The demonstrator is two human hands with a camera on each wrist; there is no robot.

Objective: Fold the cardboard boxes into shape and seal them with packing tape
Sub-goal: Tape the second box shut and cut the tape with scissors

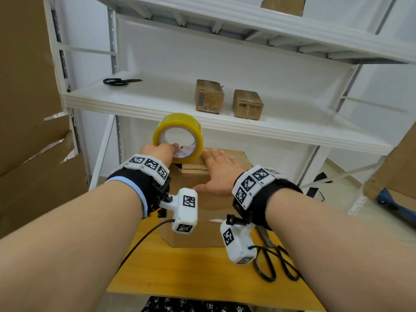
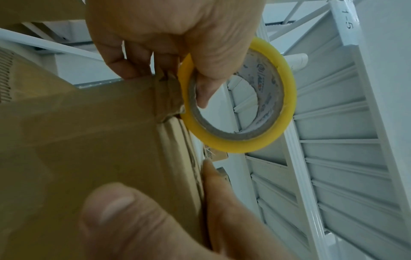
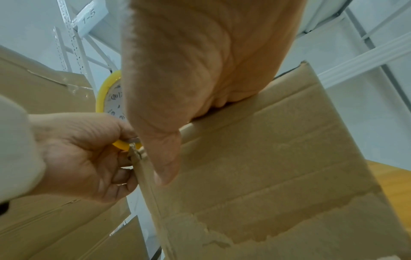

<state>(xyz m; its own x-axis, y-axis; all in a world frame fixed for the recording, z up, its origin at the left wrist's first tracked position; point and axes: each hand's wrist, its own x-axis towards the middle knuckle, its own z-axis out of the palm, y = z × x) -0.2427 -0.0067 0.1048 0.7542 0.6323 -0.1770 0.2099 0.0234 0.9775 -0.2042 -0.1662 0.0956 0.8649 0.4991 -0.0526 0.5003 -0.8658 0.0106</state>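
A brown cardboard box (image 1: 209, 208) stands on the wooden table (image 1: 191, 278), its top flaps folded down. My left hand (image 1: 167, 150) grips a yellow roll of packing tape (image 1: 177, 123) at the box's far left top corner, with the thumb through the core. In the left wrist view the tape roll (image 2: 233, 144) touches the crumpled corner of the box (image 2: 89, 132). My right hand (image 1: 215, 159) lies flat on the box top with straight fingers. In the right wrist view its thumb (image 3: 164, 158) runs down the side of the box (image 3: 266, 158).
Black scissors (image 1: 273, 257) lie on the table right of the box. The white shelf (image 1: 157, 102) behind carries another pair of scissors (image 1: 119, 81) and two small taped boxes (image 1: 209, 96) (image 1: 247, 104). Large cardboard sheets (image 1: 27, 109) lean at the left.
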